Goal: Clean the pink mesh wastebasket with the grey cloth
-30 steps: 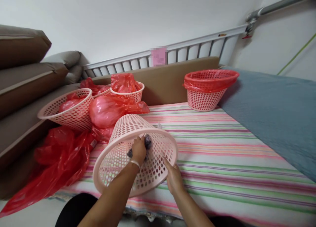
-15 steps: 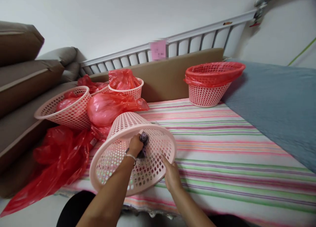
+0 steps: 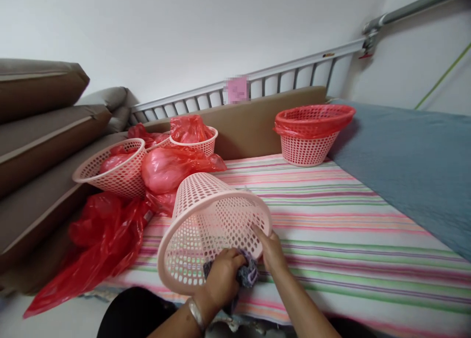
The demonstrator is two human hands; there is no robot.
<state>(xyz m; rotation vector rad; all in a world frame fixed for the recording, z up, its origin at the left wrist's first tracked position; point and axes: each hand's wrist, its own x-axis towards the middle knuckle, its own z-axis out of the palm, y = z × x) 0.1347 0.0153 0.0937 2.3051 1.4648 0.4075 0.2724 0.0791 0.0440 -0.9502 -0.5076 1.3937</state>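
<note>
A pale pink perforated plastic basket (image 3: 206, 186) lies tipped on its side on the striped cloth (image 3: 331, 220), its mouth facing me. My right hand (image 3: 270, 249) grips the right side of its rim, thumb on the inner wall. At the lower edge of the mouth, my left hand (image 3: 224, 274) is closed around a crumpled grey-purple cloth (image 3: 250, 269), which presses against the rim there. Part of the cloth hangs below my fingers.
Red plastic bags (image 3: 103, 235) lie on the left, and a filled red bag (image 3: 169, 166) sits behind the basket. Another pink basket (image 3: 114, 171) leans by stacked cushions (image 3: 44, 127). A basket with a red bag over its rim (image 3: 309, 137) stands at the back right, before a brown board (image 3: 257, 122).
My left hand has brought the cloth from inside the basket down to the lower rim, toward me. My right hand keeps hold of the rim. The whole view has shifted slightly.
</note>
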